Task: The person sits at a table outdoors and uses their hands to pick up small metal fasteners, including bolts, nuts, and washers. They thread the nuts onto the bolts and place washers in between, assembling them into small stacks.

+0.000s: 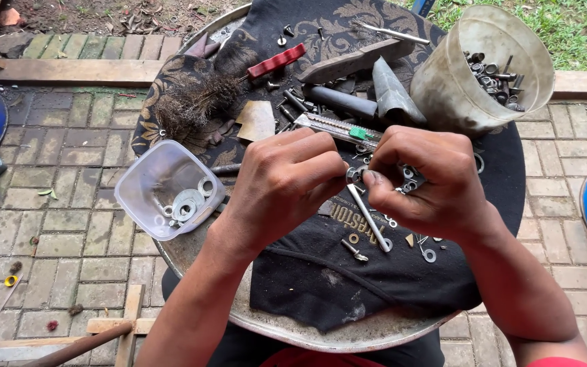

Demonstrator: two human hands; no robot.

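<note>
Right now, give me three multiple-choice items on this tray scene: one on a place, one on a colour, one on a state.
1. Where does the clear plastic tub of washers sit?
A. At the tray's left edge
B. Inside the big cup
C. On the bricks

2. What colour is the brush handle?
A. Blue
B. Red
C. Yellow

3. How does the large translucent cup of nuts stand?
A. Upside down
B. Upright and capped
C. Tipped, its mouth open to the camera

Answers:
1. A: the tub rests on the dark cloth over the left rim of the round metal tray.
2. B: the handle above the bristles is plainly red.
3. C: its open mouth shows the nuts inside.

The left hand and right hand pinch a long bolt together.
</note>
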